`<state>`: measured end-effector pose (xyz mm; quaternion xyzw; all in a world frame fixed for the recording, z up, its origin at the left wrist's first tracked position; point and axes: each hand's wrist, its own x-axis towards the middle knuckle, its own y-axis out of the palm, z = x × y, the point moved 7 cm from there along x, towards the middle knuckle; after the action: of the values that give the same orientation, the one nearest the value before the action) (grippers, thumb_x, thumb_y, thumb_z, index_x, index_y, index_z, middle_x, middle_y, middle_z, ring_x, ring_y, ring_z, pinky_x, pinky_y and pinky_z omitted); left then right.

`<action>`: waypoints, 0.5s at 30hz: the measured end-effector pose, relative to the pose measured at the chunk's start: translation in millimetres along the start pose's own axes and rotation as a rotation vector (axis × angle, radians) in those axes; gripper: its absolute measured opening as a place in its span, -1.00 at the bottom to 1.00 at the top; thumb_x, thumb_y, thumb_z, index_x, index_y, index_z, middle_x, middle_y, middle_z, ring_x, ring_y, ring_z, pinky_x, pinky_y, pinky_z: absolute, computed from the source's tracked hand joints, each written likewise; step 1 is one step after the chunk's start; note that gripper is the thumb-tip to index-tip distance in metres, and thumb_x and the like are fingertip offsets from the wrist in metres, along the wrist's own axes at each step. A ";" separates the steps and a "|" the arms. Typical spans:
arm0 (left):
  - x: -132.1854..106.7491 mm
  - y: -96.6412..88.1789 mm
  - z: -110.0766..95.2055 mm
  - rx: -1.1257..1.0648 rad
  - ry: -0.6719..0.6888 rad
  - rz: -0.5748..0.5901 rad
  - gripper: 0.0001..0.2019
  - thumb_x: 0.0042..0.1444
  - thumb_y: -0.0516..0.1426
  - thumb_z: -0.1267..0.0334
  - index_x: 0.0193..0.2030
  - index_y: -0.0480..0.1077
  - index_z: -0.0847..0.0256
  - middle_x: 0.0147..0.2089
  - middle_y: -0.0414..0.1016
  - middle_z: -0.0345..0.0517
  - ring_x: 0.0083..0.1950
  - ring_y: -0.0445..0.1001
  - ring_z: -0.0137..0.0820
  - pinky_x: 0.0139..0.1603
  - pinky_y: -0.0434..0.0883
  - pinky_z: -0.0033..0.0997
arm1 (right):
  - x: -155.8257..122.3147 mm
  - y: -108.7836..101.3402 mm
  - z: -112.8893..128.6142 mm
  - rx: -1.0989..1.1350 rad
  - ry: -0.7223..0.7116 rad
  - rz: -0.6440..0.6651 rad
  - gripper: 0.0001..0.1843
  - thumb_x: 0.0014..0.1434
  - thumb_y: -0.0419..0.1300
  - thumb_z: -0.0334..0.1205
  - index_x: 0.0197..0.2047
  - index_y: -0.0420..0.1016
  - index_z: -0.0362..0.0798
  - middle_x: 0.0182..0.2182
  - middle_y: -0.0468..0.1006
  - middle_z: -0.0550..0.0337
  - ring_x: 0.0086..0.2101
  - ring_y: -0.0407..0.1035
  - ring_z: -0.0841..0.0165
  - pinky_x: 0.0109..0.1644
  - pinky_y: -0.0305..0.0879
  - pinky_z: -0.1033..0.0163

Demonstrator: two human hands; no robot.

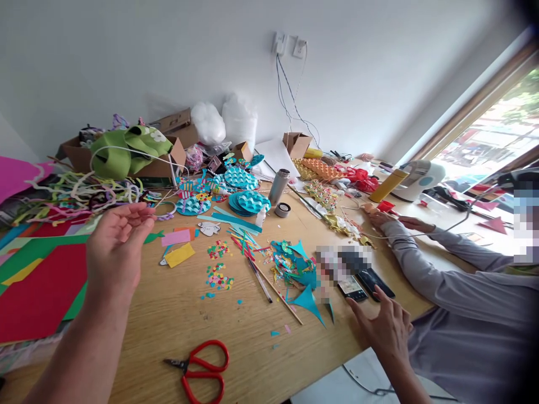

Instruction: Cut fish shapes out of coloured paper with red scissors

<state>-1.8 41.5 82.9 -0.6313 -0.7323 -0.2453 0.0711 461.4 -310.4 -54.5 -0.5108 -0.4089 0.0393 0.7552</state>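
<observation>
My left hand [115, 247] is raised above the wooden table [177, 331] at the left. Its fingers are loosely spread and it holds nothing. Under it lie red paper [37, 297] and green paper [33, 249] sheets. My right hand [383, 325] hovers low at the right with fingers apart. Its fingertips are just short of two dark phones [364, 283] lying side by side. Teal paper scraps [301, 278] and thin sticks [269, 283] lie between my hands. Red-handled scissors [202, 370] rest shut near the front edge.
A person in grey sleeves sits at the right, one hand [379, 216] by a red piece. Teal wave discs [246, 202], confetti [217, 275], a metal flask [278, 186], tape roll [282, 210], cardboard boxes [168, 163] and pipe cleaners [76, 193] crowd the far side.
</observation>
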 end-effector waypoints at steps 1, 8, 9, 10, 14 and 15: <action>0.4 -0.2 0.3 -0.001 0.001 -0.003 -0.67 -0.25 0.32 0.35 -0.25 0.45 0.26 -0.28 0.51 -0.14 -0.21 0.48 -0.40 -0.04 0.42 -0.26 | -3.0 -0.8 0.5 0.017 -0.023 -0.032 -0.03 0.09 -0.14 0.48 0.16 0.39 -0.20 -0.12 0.54 -0.19 -0.08 0.31 -0.11 -0.01 0.24 -0.14; 0.5 0.7 0.5 0.002 0.018 -0.011 -0.66 -0.28 0.32 0.36 -0.26 0.46 0.26 -0.30 0.51 -0.13 -0.22 0.48 -0.38 0.02 0.41 -0.16 | -12.3 -1.9 3.7 0.033 -0.235 -0.119 -0.20 0.21 -0.12 0.37 -0.04 0.52 -0.21 -0.27 0.52 -0.12 -0.21 0.36 0.03 -0.06 0.27 -0.02; 0.2 1.1 0.4 0.003 0.015 -0.011 -0.66 -0.28 0.32 0.36 -0.26 0.46 0.26 -0.31 0.51 -0.13 -0.23 0.48 -0.39 0.02 0.41 -0.16 | -11.7 -1.7 4.7 0.039 -0.263 -0.111 -0.21 0.22 -0.11 0.36 -0.04 0.52 -0.20 -0.30 0.51 -0.09 -0.24 0.37 0.05 -0.08 0.27 0.00; 0.0 1.2 0.3 0.004 0.011 -0.013 -0.67 -0.28 0.32 0.36 -0.26 0.46 0.26 -0.31 0.51 -0.13 -0.23 0.48 -0.39 0.02 0.41 -0.17 | -11.0 -1.5 5.4 0.051 -0.282 -0.104 -0.22 0.22 -0.10 0.36 -0.04 0.52 -0.20 -0.34 0.50 -0.05 -0.27 0.38 0.08 -0.10 0.28 0.02; 1.0 -1.1 0.9 0.001 0.009 -0.026 -0.67 -0.28 0.32 0.38 -0.26 0.47 0.26 -0.30 0.52 -0.13 -0.24 0.49 -0.40 -0.02 0.42 -0.23 | -7.5 -0.3 3.2 0.079 -0.260 -0.096 -0.22 0.22 -0.11 0.38 -0.05 0.54 -0.16 -0.43 0.44 0.06 -0.35 0.37 0.13 -0.16 0.28 0.05; 1.7 -2.0 1.3 -0.001 0.013 -0.029 -0.66 -0.28 0.32 0.38 -0.27 0.47 0.25 -0.29 0.52 -0.14 -0.24 0.49 -0.40 -0.03 0.42 -0.23 | -6.6 0.8 2.7 0.072 -0.250 -0.093 -0.21 0.21 -0.12 0.39 -0.05 0.55 -0.16 -0.43 0.44 0.05 -0.34 0.36 0.12 -0.16 0.29 0.04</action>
<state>-3.8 43.4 81.8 -0.6190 -0.7408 -0.2507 0.0721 455.5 -311.1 -58.5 -0.4550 -0.5214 0.0820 0.7172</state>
